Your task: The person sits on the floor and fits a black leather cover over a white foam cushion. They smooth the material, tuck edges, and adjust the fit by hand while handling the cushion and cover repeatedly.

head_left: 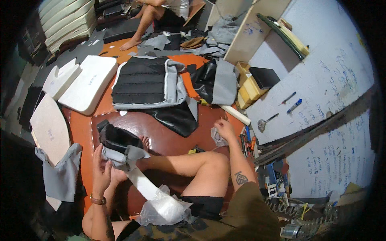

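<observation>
Left hand (101,173) grips a floppy black-and-grey sewn cover (121,139); to its right, right hand (225,130) curls, its hold unclear to me.

Open mat (171,139) beyond bent leg (181,165)

Through the left fisheye of a head-worn pair, we look down and forward from above the wearer's bent legs (207,176), with the left hand (102,170) and right hand (226,130) in the near field and a seated person (147,25) farther off at the upper edge.
</observation>
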Motion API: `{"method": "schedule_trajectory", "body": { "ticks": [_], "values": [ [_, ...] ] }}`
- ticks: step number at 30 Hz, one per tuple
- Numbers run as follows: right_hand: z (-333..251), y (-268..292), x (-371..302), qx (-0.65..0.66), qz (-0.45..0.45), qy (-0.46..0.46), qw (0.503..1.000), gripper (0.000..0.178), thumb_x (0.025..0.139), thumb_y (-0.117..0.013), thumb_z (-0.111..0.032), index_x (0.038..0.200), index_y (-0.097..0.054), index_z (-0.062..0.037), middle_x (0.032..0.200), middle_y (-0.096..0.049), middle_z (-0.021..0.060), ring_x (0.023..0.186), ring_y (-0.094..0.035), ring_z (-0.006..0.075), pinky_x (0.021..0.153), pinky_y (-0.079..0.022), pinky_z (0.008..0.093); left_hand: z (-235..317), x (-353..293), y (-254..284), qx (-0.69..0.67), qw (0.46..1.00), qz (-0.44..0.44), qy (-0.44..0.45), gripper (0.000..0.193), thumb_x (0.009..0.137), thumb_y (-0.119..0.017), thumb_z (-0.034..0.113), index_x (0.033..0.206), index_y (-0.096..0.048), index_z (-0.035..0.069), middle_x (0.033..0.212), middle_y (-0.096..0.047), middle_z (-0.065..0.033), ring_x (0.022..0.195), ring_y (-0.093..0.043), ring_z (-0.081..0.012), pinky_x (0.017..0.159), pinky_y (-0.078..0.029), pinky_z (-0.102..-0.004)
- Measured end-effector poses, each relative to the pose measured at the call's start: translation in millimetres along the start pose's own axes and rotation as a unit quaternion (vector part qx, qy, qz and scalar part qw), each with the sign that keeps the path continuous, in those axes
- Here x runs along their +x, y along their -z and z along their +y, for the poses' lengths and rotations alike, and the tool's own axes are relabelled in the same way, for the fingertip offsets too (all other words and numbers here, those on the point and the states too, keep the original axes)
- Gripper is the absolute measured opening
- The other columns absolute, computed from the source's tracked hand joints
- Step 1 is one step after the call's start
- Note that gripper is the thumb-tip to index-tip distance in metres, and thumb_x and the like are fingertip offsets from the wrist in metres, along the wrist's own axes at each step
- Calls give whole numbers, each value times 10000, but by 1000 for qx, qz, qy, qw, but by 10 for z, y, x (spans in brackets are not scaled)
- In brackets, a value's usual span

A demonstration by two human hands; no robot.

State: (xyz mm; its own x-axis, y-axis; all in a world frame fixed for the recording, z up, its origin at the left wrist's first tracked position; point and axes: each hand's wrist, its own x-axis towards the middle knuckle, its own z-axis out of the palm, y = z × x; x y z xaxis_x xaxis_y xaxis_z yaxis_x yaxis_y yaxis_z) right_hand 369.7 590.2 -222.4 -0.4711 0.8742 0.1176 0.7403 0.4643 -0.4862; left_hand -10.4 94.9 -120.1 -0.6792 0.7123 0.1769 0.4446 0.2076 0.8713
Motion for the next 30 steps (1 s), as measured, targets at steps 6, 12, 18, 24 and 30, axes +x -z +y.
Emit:
{"method": "schedule_trajectory", "body": {
  "ticks": [6, 12, 18, 24, 30],
  "values": [
    [1174, -244, -727, -46, -39, -227, 972, 302, 914, -723, -276, 1142, -776, -85, 1188, -760, 189, 1122, -712, 405, 975, -559, 475, 161, 113, -77, 68, 997, 13, -47, 499, 1008, -614, -28, 1498, -542, 34, 1460, -562, -160, 1270, -613, -299, 1020, -537, -373],
    [1207, -605, -341, -4, -16, -191, 981, 423, 879, -791, -236, 1251, -732, -43, 1281, -712, 256, 1193, -681, 426, 1018, -531, 503, 669, 167, -362, 153, 988, -11, 29, 444, 939, -707, 41, 1377, -636, 35, 1380, -626, -176, 1286, -606, -386, 1081, -497, -442],
    [1305, -1080, -113, -115, -94, -72, 986, 570, 879, -819, -381, 1321, -670, -53, 1193, -727, 262, 1080, -701, 432, 933, -553, 553, 857, -167, -632, 314, 948, -44, 38, 647, 937, -686, 82, 1546, -470, 60, 1575, -463, -241, 1188, -663, -454, 975, -561, -524],
    [1148, -940, -266, -141, -134, -80, 978, 555, 882, -819, -381, 1306, -673, -55, 1163, -727, 251, 1046, -696, 421, 907, -548, 547, 926, -328, -894, 219, 975, -2, 45, 780, 955, -673, 103, 1644, -307, 81, 1714, -291, -196, 1180, -664, -468, 938, -588, -526],
    [935, -860, -247, -130, -168, -78, 974, 539, 885, -819, -382, 1292, -676, -58, 1132, -726, 241, 1011, -692, 411, 880, -544, 541, 1033, -215, -874, 180, 976, 118, 26, 664, 945, -712, 120, 1562, -465, 97, 1597, -450, -163, 1167, -681, -420, 992, -563, -502]
  ]
}}
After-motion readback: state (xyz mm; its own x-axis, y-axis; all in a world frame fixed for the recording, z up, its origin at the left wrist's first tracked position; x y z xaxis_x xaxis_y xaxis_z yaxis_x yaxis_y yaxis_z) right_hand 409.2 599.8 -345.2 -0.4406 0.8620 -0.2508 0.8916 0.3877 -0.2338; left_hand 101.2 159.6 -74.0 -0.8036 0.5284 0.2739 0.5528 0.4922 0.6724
